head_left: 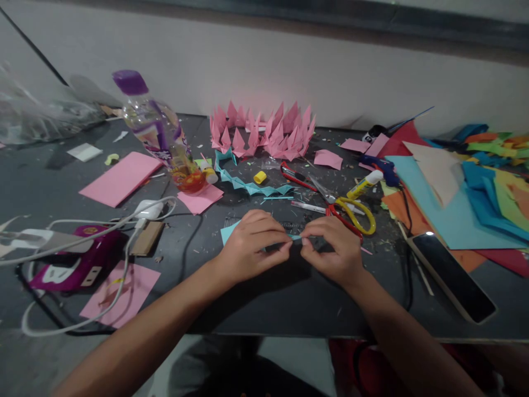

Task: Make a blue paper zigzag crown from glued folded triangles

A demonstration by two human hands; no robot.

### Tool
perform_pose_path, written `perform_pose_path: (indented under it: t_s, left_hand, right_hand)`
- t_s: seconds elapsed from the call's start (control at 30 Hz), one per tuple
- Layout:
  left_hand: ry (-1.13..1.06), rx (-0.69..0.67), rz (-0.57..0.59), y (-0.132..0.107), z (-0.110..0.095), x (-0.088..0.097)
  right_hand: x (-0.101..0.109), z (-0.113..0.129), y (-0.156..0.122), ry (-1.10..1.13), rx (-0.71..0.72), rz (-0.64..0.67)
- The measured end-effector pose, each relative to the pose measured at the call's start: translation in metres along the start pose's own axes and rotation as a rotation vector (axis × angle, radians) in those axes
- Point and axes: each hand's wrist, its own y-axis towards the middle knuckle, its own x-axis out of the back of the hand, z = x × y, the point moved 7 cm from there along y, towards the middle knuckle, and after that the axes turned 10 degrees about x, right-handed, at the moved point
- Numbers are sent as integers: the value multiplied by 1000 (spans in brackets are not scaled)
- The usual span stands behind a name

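My left hand (257, 241) and my right hand (332, 246) meet near the front middle of the dark table. Both pinch a small piece of light blue paper (296, 237), mostly hidden by the fingers. Left of my left hand lies a flat light blue sheet (228, 233). Behind the hands, a clear ruler (289, 225) is partly covered. Beyond that a zigzag light blue folded paper strip (252, 187) curves toward two pink folded-paper rings (289, 132) with pointed tips. Scissors (345, 209) with red and yellow handles lie behind my right hand.
A bottle (165, 132) with a purple cap stands left on pink paper. A purple power strip (78, 259) and white cables lie nearer. At right are a phone (452, 275), a glue stick (364, 184), a glue gun (382, 168), a red cutter (297, 176) and coloured paper (438, 209).
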Motion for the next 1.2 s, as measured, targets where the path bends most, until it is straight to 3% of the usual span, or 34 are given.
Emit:
perform_pose_path:
  t_s: [0.13, 0.27, 0.47, 0.63, 0.73, 0.83, 0.97, 1.2]
  left_hand:
    - [-12, 25, -1, 0, 1, 3]
    - [-21, 75, -14, 2, 4, 8]
    - [-25, 127, -7, 0, 9, 7]
    - [-147, 318, -138, -2, 21, 16]
    - [-208, 437, -109, -2, 28, 15]
    - [-236, 467, -79, -1, 28, 14]
    - [-198, 435, -78, 1, 24, 13]
    - [4, 200, 79, -1, 11, -3]
  right_hand:
    - [3, -7, -2, -19, -26, -22]
    - [12, -23, -5, 2, -139, -75]
    - [-2, -32, -12, 347, -304, 0]
    - [-7, -41, -21, 526, -514, -136]
    - [-12, -44, -24, 682, -601, -206]
    - [-19, -42, -26, 753, -632, -186]
    - [-22, -40, -25, 654, -590, -102]
    - [-8, -17, -7, 281, -231, -11]
